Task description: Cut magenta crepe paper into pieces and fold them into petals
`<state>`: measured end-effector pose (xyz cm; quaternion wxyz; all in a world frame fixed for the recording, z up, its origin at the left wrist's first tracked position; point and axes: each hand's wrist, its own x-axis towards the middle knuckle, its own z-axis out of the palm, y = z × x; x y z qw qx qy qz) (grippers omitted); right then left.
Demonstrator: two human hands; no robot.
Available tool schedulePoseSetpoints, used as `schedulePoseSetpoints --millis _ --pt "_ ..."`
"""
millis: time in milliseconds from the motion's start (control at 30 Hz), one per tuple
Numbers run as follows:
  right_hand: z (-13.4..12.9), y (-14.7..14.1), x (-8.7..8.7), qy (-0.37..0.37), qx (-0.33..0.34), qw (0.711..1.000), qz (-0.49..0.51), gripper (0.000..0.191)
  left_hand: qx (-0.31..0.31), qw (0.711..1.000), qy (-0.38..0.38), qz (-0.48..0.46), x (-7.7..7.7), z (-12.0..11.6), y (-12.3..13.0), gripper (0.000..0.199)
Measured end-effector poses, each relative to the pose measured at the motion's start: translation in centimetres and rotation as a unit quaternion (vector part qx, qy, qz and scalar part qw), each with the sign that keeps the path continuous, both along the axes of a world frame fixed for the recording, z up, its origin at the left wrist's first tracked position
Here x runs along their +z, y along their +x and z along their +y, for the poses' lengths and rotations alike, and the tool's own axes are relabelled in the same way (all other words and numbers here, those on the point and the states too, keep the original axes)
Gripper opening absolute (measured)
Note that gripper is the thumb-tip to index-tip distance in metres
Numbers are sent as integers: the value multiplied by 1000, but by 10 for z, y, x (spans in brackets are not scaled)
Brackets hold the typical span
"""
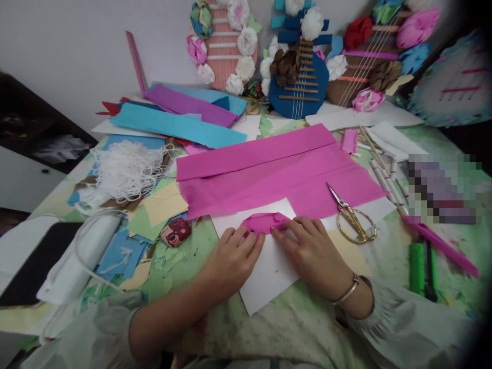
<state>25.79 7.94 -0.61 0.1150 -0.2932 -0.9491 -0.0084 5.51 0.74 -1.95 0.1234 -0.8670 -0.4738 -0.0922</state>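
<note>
A small piece of folded pink crepe paper lies over white sheets of paper in front of me. My left hand pinches its left and near edge with curled fingers. At the right side, my right hand grips the same piece, its thumb and fingertips close to my left fingers. Just behind spreads a large pink crepe paper sheet, folded along its far side. Gold-handled scissors rest partly open to the right of my right hand, their blades over the large sheet.
On the left are tangled white string, paper scraps, a dark red case, a white cable and a black phone. Blue crepe paper lies behind. Decorated cardboard instruments lean on the wall. A green cutter sits right.
</note>
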Motion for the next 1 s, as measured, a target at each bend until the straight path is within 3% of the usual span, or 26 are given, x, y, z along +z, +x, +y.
schedulePoseSetpoints --millis 433,567,700,800,900,1000 --pt "13 6 3 -6 -49 999 13 16 -18 998 37 -38 -4 1 -2 19" --pt "15 7 3 -24 -38 999 15 18 -9 993 34 -109 1 4 -3 15" --pt "15 6 2 -35 -22 998 42 17 69 962 23 -264 0 16 -10 21" --pt "16 5 0 -49 -10 996 70 19 141 943 -31 -301 -6 27 -15 38" --pt "18 6 -5 -88 15 984 154 23 161 933 -86 -309 -10 34 -16 20" --pt "24 10 -12 -142 -14 951 272 30 156 921 -115 -337 -9 35 -16 8"
